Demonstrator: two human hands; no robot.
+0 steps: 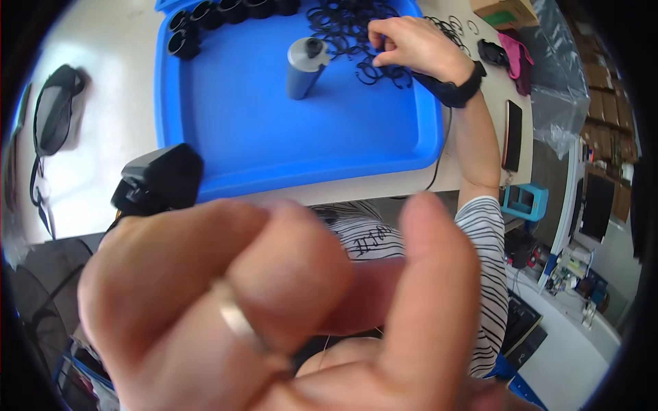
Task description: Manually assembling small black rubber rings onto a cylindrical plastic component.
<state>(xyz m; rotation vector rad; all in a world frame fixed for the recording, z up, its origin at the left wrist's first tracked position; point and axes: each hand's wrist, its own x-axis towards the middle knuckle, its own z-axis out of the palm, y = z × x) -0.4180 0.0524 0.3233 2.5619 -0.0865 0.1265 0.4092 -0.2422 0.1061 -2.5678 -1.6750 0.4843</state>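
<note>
Black rubber rings [356,27] are sorted on a blue tray [288,144], the right hand [411,44] pinching one beside a grey capped cylinder [303,67]. The left hand [274,308], fingers curled, apparently empty, is raised close before the camera.

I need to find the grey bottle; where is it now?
In the head view, the grey bottle stands on the blue tray, near its upper middle, just left of the right hand and the black rings.

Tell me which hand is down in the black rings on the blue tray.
The right hand; it pinches among the black rings, while the left hand is raised close to the camera.
</note>
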